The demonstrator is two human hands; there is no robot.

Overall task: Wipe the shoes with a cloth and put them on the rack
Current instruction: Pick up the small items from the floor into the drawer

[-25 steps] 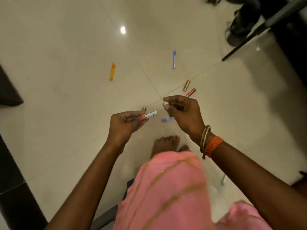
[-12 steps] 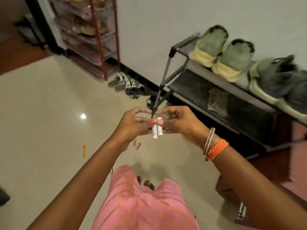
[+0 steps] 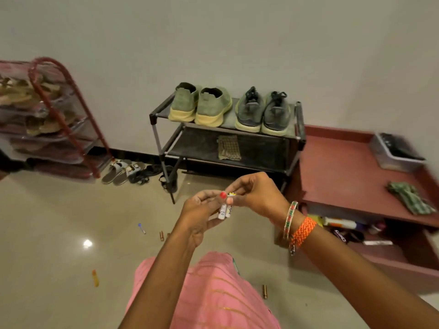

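Pinching two white batteries (image 3: pixel 224 211) together, left hand (image 3: pixel 199 214) and right hand (image 3: pixel 255 197) could fumble them; shoes (image 3: pixel 229 109) already sit on the rack (image 3: pixel 237 153) at twelve o'clock, cloth (image 3: pixel 228 147) beneath.

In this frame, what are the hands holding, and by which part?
Two small white batteries, side by side and upright. The left hand and the right hand both pinch them at their upper ends, leaving the lower ends free.
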